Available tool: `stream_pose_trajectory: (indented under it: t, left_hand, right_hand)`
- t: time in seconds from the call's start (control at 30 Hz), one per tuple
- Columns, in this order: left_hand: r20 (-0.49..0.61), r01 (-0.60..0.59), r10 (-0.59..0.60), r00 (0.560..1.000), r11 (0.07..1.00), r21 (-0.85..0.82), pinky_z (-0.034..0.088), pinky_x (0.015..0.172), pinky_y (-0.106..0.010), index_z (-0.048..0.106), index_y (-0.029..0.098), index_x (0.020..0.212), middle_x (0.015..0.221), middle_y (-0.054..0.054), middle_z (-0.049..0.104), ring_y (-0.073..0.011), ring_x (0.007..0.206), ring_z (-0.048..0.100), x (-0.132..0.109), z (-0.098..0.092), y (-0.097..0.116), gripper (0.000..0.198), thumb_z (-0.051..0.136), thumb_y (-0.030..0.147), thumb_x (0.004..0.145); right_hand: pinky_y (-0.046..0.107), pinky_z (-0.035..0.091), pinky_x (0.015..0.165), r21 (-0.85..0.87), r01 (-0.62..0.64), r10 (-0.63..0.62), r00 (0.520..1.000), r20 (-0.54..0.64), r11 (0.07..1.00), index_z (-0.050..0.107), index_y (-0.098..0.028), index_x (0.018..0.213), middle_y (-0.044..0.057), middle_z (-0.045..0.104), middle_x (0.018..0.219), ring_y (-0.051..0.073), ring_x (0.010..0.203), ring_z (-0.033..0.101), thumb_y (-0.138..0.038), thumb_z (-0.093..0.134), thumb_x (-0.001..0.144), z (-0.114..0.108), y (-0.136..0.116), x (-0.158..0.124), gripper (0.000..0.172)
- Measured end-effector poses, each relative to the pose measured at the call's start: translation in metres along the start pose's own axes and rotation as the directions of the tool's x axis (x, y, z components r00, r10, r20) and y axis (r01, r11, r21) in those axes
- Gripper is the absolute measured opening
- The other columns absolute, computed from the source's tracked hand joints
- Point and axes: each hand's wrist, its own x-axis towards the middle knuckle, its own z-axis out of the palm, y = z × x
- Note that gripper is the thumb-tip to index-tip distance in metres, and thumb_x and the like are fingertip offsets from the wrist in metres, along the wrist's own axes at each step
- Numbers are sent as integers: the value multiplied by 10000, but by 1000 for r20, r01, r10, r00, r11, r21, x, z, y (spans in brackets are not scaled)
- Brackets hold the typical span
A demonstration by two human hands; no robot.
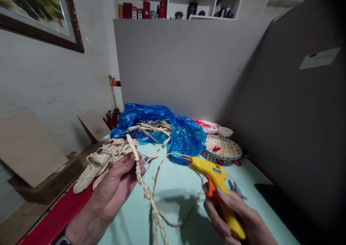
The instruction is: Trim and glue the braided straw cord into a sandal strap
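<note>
My left hand (125,171) pinches a braided straw cord (147,192) near its upper end, which sticks up above the fingers. Lower down, the cord splits into strands, and a thinner length loops across the table to the right. My right hand (229,212) is wrapped around the handle of a yellow glue gun (209,171) with an orange trigger. Its metal nozzle points left, toward the braid but apart from the part in my left hand. Beside my left wrist lie several woven straw shoes (100,162) on a red cloth.
A blue plastic bag (186,133) holding dried straw strips (151,127) lies at the back of the pale green table (132,216). To its right are a woven basket (227,147) and a small bowl (225,131). Dark scissors-like blades (236,189) lie behind my right hand. Cardboard (29,147) leans at left.
</note>
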Motion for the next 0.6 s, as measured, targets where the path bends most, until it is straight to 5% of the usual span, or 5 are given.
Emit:
stream_pose_trajectory:
  t: [0.13, 0.27, 0.4, 0.47, 0.6]
  left_hand:
    - [16, 14, -14, 1000, 1000, -12, 563, 559, -215, 684, 110, 729, 692, -43, 611, -114, 584, 585, -4, 0, 2, 282, 485, -28, 874]
    - [78, 35, -35, 996, 999, -3, 555, 544, -222, 682, 116, 725, 670, -39, 606, -120, 565, 561, -12, 5, 5, 239, 528, 0, 866]
    - [153, 66, -67, 986, 998, 15, 538, 519, -237, 674, 108, 685, 623, -37, 591, -131, 548, 535, -15, 8, 4, 130, 672, 74, 810]
    - [159, 84, -85, 984, 996, 14, 537, 518, -230, 684, 109, 693, 629, -33, 600, -124, 547, 536, -16, 8, 2, 96, 753, 106, 760]
    - [145, 114, -112, 983, 993, -5, 548, 530, -217, 703, 115, 719, 651, -29, 626, -108, 545, 546, -18, 8, -1, 113, 813, 99, 700]
  right_hand:
    - [125, 291, 359, -32, -15, 9, 986, -166, 999, 609, -144, 671, -33, 503, 528, 34, 412, 350, -479, 732, 752, -20, 13, 15, 366]
    - [147, 276, 333, -126, -111, 82, 972, -221, 986, 582, -139, 622, -50, 484, 465, 19, 330, 334, -504, 735, 692, -46, 25, 24, 402]
    - [196, 382, 374, -413, -134, 10, 957, -289, 901, 582, -167, 706, 16, 618, 595, 99, 416, 515, -530, 632, 782, -57, 22, 22, 375]
    - [251, 442, 450, -721, -136, -122, 948, -293, 680, 554, -189, 663, 38, 629, 622, 153, 502, 582, -615, 534, 831, -61, 16, 19, 458]
    - [296, 383, 467, -984, -173, -376, 915, -143, -46, 502, -224, 584, 47, 600, 519, 204, 478, 598, -597, 380, 932, -69, 7, 9, 525]
